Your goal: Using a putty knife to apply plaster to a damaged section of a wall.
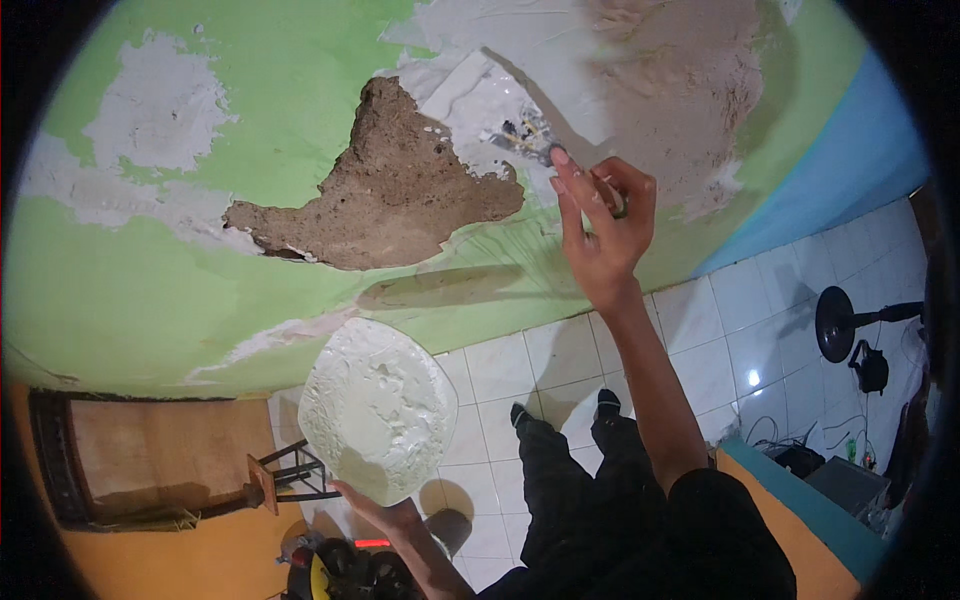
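Note:
My right hand [612, 225] is raised to the green wall [270, 130], its fingers closed round the handle of a putty knife [525, 130]. White paste covers much of the blade, which lies against the wall at the upper right edge of a bare brown patch [400, 195]. Low on the left, my left hand [380, 512] grips the near edge of a white plate [449, 400] from below. Thick white putty [375, 410] is spread over the plate. Most of the left fingers are hidden under it.
Whitish smears [165, 105] mark the wall. White floor tiles [495, 355] lie below. A small wooden stool [290, 475] stands beside the plate, near a brown door [170, 450]. At the right are a black stand fan [835, 323], a dark kettle [870, 367] and a teal-topped low wall [800, 510].

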A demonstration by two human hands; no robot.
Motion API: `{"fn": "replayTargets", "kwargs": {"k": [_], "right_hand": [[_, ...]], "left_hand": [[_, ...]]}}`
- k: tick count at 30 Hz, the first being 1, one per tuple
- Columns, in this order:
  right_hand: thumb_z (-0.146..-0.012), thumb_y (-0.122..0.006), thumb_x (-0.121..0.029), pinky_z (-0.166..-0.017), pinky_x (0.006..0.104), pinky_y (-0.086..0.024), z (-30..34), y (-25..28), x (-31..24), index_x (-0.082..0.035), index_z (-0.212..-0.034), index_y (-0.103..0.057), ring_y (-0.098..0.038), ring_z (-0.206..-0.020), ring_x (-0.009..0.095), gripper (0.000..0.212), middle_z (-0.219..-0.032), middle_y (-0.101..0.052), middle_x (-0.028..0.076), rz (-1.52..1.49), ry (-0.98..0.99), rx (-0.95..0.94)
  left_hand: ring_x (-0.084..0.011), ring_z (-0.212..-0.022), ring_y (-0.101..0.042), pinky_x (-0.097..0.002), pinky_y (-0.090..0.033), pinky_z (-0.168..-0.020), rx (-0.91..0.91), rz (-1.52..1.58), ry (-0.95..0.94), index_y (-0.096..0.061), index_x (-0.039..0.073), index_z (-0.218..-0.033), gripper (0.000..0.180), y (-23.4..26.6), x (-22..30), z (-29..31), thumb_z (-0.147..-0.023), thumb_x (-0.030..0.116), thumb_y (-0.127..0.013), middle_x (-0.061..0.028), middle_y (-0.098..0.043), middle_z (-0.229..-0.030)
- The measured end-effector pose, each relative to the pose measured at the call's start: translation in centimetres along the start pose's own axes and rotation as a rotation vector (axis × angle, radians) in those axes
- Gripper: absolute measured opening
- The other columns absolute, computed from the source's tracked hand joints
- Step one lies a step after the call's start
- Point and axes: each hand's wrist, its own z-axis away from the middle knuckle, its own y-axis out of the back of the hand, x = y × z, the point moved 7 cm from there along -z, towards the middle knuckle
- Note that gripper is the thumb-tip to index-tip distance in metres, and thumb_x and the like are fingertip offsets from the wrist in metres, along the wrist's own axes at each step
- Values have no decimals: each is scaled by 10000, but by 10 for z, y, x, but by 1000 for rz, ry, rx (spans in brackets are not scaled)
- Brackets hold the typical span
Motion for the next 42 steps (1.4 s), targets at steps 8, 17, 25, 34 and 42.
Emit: {"fn": "replayTargets", "kwargs": {"k": [8,17,25,34,42], "right_hand": [[-707,-787,63,-534,284,-400,38,32,13,-178,-1147,-731,-490,-805,172,504,-960,-523,59,74,-203,-46],[-730,-764,89,-604,280,-424,7,-13,-24,-154,-1161,-725,-474,-789,174,496,-1002,-508,71,-96,-146,-15],[-731,-747,119,-576,281,-406,43,16,-25,-112,-1175,-711,-468,-811,183,502,-975,-503,88,-80,-268,-66],[-760,-741,86,-685,324,-442,106,-5,-14,-102,-1195,-699,-485,-836,190,475,-998,-513,81,-65,-374,-166],[-779,-749,57,-729,304,-463,66,-25,-33,-62,-1303,-618,-495,-861,196,553,-1034,-503,103,-233,-399,-61]], "left_hand": [[-351,-1356,-371,-538,-365,-1098,-39,-42,-38,-269,74,-1499,803,-6,2,5,-957,659,-360,-155,-327,-1500],[-329,-1394,-323,-510,-291,-1144,-104,-13,-50,-279,88,-1502,775,-12,1,5,-962,634,-387,-133,-303,-1532],[-323,-1379,-347,-506,-314,-1131,-113,-75,-78,-274,60,-1499,788,-5,6,2,-968,635,-372,-141,-317,-1521],[-317,-1353,-383,-499,-339,-1119,-53,20,-33,-298,43,-1482,746,7,-7,-9,-987,596,-374,-152,-362,-1487],[-309,-1330,-416,-494,-368,-1105,-25,-11,-36,-326,24,-1460,668,10,-11,-11,-1018,524,-359,-160,-399,-1458]]}}
